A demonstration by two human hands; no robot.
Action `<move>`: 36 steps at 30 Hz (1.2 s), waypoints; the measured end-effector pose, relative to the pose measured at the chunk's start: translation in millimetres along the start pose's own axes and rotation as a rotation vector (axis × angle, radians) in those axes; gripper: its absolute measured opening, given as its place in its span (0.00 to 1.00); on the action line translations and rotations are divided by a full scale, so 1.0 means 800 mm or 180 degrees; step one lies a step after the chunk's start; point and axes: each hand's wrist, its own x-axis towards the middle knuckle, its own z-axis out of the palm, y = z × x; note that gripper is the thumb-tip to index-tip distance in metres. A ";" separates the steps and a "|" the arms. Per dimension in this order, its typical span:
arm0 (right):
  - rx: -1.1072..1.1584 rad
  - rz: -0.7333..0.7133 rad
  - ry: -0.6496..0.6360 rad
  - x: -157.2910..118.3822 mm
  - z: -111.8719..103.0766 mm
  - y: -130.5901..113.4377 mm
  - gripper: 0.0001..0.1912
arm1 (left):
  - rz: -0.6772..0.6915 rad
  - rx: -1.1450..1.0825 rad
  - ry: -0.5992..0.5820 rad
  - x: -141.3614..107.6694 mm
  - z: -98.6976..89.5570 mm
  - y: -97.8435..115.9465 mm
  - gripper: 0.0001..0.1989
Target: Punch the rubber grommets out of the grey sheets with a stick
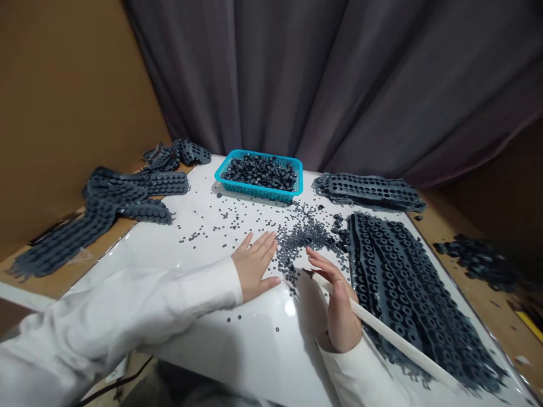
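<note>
Small dark discs [307,237] lie heaped on the counter [263,356] near both hands, probably light, stiff and scatter-prone, best cupped from the pile's edge. The left hand [253,269] has its fingers spread; whether the right hand's [340,308] fingers grip the pale stick [388,332] I cannot tell.

White tabletop [271,362] bright, light apparently from above: 1 hard glare spot nr. ctr., w/ soft shadows by the R hand [344,311] and L sleeve [169,294]. Curtain [275,73] dim, R edge darkest. Wide-angle stretch at edges; dark pile [479,260] far R looks soft.
</note>
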 end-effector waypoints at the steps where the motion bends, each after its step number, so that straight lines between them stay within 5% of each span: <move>1: 0.0014 0.0050 0.0040 0.001 -0.001 0.001 0.23 | 0.0003 -0.0017 0.0024 0.004 -0.008 -0.004 0.35; 6: 0.0048 0.0132 0.0046 -0.001 -0.006 0.002 0.24 | -0.0535 -0.0070 0.0134 -0.028 -0.026 -0.073 0.34; 10: 0.0097 0.0202 -0.0070 -0.003 -0.007 0.001 0.25 | -0.1225 -0.0045 0.0121 -0.079 -0.004 -0.152 0.37; 13: 0.0143 0.0276 -0.0143 -0.003 -0.006 0.003 0.25 | -0.1369 -0.0116 0.0060 -0.091 0.015 -0.179 0.39; 19: 0.0082 0.0298 -0.0247 -0.002 -0.008 0.016 0.25 | -0.0334 -0.0564 -0.0036 -0.037 0.017 -0.139 0.39; 22: 0.0082 0.0366 -0.0213 -0.003 -0.009 0.017 0.25 | -0.0247 -0.0673 0.0110 -0.012 0.003 -0.144 0.39; 30: 0.0111 0.0590 -0.0204 -0.004 -0.004 0.010 0.26 | -0.1409 -0.0433 0.0539 0.024 -0.015 -0.249 0.19; 36: 0.0064 0.0537 -0.0344 -0.005 -0.011 0.026 0.25 | -0.1879 -0.0555 0.0829 0.058 -0.012 -0.260 0.13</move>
